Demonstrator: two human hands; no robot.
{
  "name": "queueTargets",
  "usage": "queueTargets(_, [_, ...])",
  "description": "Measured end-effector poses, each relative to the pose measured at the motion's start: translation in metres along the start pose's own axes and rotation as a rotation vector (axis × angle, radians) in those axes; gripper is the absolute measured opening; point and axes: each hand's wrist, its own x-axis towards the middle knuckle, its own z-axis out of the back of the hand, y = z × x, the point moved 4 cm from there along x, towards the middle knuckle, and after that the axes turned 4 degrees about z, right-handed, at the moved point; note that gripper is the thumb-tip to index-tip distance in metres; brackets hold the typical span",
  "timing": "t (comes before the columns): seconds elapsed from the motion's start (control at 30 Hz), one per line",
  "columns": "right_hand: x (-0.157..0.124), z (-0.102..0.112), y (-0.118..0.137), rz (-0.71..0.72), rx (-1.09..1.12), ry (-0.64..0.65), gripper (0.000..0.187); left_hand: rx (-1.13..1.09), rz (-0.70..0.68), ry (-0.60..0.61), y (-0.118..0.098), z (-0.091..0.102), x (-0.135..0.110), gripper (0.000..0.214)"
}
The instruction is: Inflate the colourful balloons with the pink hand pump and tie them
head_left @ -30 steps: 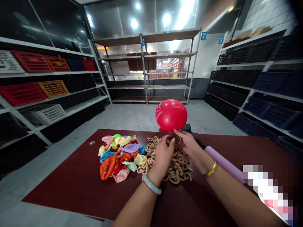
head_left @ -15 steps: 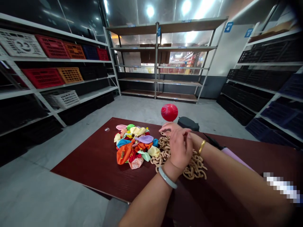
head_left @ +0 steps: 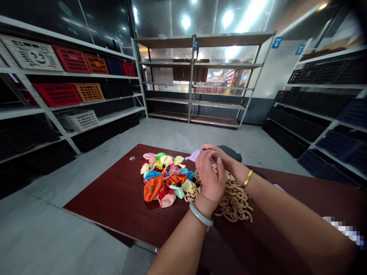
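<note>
— Where are the hands?

— Close together above the far part of the table (head_left: 114, 208), over the heap of beige clips (head_left: 233, 198). The left hand (head_left: 211, 178), with a jade bangle (head_left: 200, 217) at the wrist, has its fingers drawn narrow on a lilac balloon (head_left: 194, 155). The balloon is limp and unfilled, lifted clear of the heap of flat balloons (head_left: 163, 177) just to its left.

— And the right?

— The right hand (head_left: 222, 154), with a gold bangle (head_left: 247, 178) on its wrist, curls over the same spot from behind. The left hand hides its fingertips, so I cannot tell whether it grips the balloon too or only touches it.

— So which step is this?

— I judge it to be the taking up of a fresh balloon: it is off the pile and the fingers are finding its neck. The next move calls for the neck to be turned outward and pinched open between two fingers, with the other hand free.

— What differs from before?

— A second ago both hands were pinching the neck of a filled red balloon. Half a second ago it was drifting off past the table's far edge, and now it is out of view. The lilac one, which lay on top of the pile, is up in the fingers.
</note>
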Motion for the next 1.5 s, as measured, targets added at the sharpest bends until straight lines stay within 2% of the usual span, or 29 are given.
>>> queueTargets(0.07, [0.017,0.016,0.001,-0.041,0.075,0.172,0.012,0.028,0.090,-0.051,0.010,0.002,0.004,0.035])
queueTargets(0.17, [0.025,0.042,0.001,-0.087,0.136,0.275,0.012,-0.077,0.290,-0.001,0.032,-0.005,0.007,0.047])
queueTargets(0.3, [0.019,0.067,-0.003,-0.178,0.197,0.300,0.012,-0.469,0.642,0.298,0.056,-0.033,-0.002,0.059])
queueTargets(0.4, [0.015,0.083,-0.010,-0.239,0.195,0.279,0.013,-0.688,0.936,0.533,0.058,-0.050,-0.016,0.063])
queueTargets(0.47, [0.012,0.094,-0.015,-0.265,0.182,0.252,0.017,-0.776,1.051,0.631,0.054,-0.054,-0.022,0.058])
queueTargets(0.6, [0.003,0.112,-0.027,-0.286,0.152,0.196,0.024,-0.896,1.131,0.813,0.042,-0.054,-0.027,0.043])
queueTargets(0.73, [-0.009,0.121,-0.040,-0.316,0.098,0.150,0.027,-0.917,1.151,0.978,0.031,-0.055,-0.032,0.036])
queueTargets(0.9, [-0.022,0.128,-0.050,-0.327,-0.001,0.119,0.031,-0.938,1.254,1.075,0.023,-0.059,-0.048,0.030])
queueTargets(0.97, [-0.030,0.142,-0.053,-0.323,-0.070,0.095,0.036,-1.006,1.324,1.027,0.023,-0.061,-0.051,0.023])
queueTargets(1.03, [-0.042,0.163,-0.060,-0.329,-0.181,0.060,0.040,-1.104,1.367,0.903,0.028,-0.061,-0.048,0.016])
queueTargets(1.1, [-0.061,0.191,-0.071,-0.338,-0.337,0.013,0.044,-1.192,1.362,0.704,0.037,-0.059,-0.038,0.012])
queueTargets(1.23, [-0.109,0.236,-0.103,-0.351,-0.651,-0.045,0.060,-1.218,1.317,0.194,0.067,-0.045,-0.011,0.005])
queueTargets(1.3, [-0.128,0.244,-0.120,-0.357,-1.013,0.056,0.069,-1.194,1.313,-0.005,0.079,-0.038,-0.002,0.007])
queueTargets(1.37, [-0.138,0.245,-0.132,-0.380,-1.198,0.138,0.070,-1.204,1.326,-0.117,0.086,-0.034,0.003,0.012])
queueTargets(1.43, [-0.137,0.239,-0.133,-0.392,-1.261,0.176,0.060,-1.256,1.344,-0.149,0.089,-0.034,0.003,0.016])
queueTargets(1.5, [-0.128,0.227,-0.120,-0.325,-1.293,0.150,0.051,-1.313,1.360,-0.149,0.089,-0.035,0.001,0.018])
